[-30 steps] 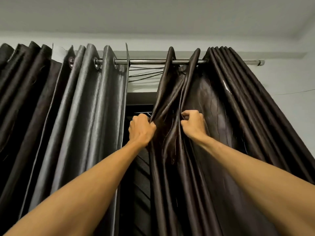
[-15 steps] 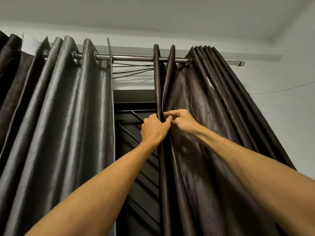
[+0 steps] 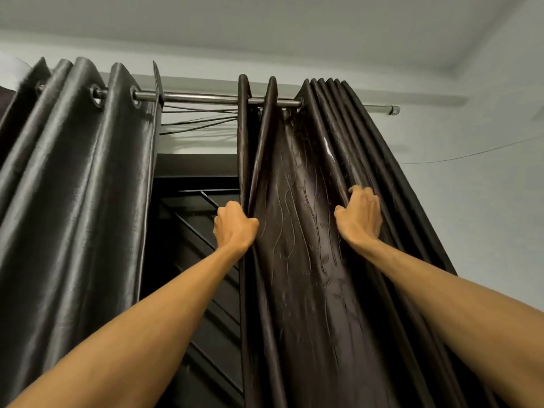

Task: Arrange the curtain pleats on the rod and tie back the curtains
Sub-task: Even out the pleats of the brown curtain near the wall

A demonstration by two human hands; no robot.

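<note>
Evidently this curtain (image 3: 297, 245) is soft and slippery, I judge: my left hand (image 3: 235, 223) grips its leading fold (image 3: 243, 172), my right hand (image 3: 359, 214) the stacked pleats (image 3: 353, 136); pinch folds firmly.

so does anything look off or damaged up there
Yes: a pale scuff marks a fold of the right curtain, like worn coating. Its pleats are uneven too: two spread apart, the rest bunched tight.

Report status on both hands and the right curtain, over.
Left hand grips inner edge of right curtain. Right hand grips its bunched pleats. Wide panel spread between them, not tied back. Nothing blocking the rod.
</note>
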